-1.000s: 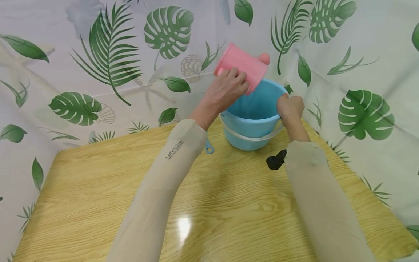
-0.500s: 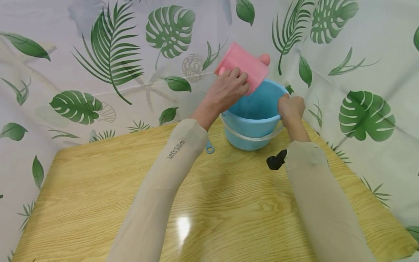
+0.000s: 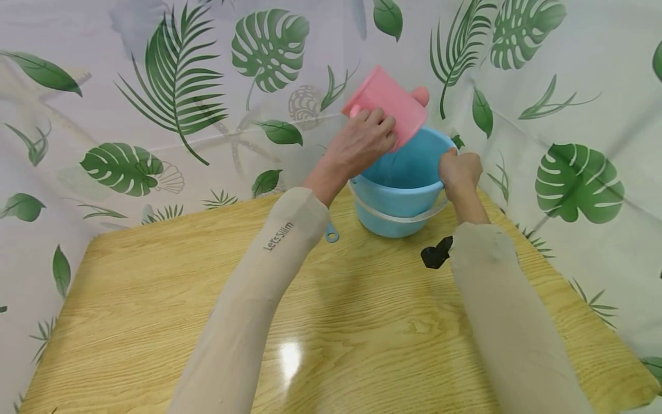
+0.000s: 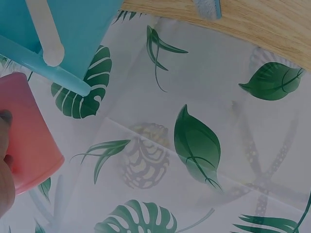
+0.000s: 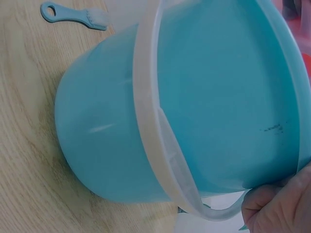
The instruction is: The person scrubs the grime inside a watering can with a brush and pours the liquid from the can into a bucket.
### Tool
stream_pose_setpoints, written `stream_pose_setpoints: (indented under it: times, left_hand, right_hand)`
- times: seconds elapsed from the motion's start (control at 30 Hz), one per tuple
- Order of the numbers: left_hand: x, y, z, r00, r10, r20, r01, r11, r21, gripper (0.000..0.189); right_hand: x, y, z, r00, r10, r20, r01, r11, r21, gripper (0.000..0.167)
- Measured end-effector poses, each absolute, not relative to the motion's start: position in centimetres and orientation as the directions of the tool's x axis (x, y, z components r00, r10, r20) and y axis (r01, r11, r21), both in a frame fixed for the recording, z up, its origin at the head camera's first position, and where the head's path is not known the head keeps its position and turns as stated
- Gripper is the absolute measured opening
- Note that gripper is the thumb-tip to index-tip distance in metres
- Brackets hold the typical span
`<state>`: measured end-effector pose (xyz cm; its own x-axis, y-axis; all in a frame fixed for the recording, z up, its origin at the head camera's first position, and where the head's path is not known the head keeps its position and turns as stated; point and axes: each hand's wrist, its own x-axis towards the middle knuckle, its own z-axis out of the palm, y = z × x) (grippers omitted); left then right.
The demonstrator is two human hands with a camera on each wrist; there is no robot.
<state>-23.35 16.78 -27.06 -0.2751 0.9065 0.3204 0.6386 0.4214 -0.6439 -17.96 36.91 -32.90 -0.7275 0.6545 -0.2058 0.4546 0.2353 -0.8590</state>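
Observation:
My left hand grips a pink cup tilted mouth-down over a light blue bucket. A rounded pink knob sticks out from the cup's far side. In the left wrist view the cup hangs close by the bucket's rim, and only part of the hand shows. My right hand holds the bucket's rim at its right side. The right wrist view shows curled fingers at the rim, beside the white bail handle, which hangs down the bucket's front.
A blue brush lies on the wooden table left of the bucket, mostly behind my left forearm in the head view. A leaf-printed cloth stands behind the table. A black piece sits at my right wrist.
The cup and my left hand have shifted slightly right, the cup tipping a little more. A thin stream of water below the cup earlier is fainter now. My right hand stays on the rim.

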Motion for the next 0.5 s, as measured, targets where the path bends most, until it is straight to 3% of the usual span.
stream_pose_setpoints:
  times: [0.23, 0.5]
  left_hand:
    - [-23.36, 16.92, -27.08, -0.284, 0.915, 0.287, 0.625, 0.404, -0.668, 0.026]
    - [-23.32, 16.81, -27.21, -0.236, 0.919, 0.315, 0.612, 0.393, -0.686, 0.038]
  right_hand:
    - [-17.90, 36.98, -32.92, -0.728, 0.656, -0.201, 0.449, 0.235, -0.862, 0.059]
    - [-17.94, 37.02, -32.98, -0.727, 0.656, -0.203, 0.445, 0.226, -0.866, 0.059]
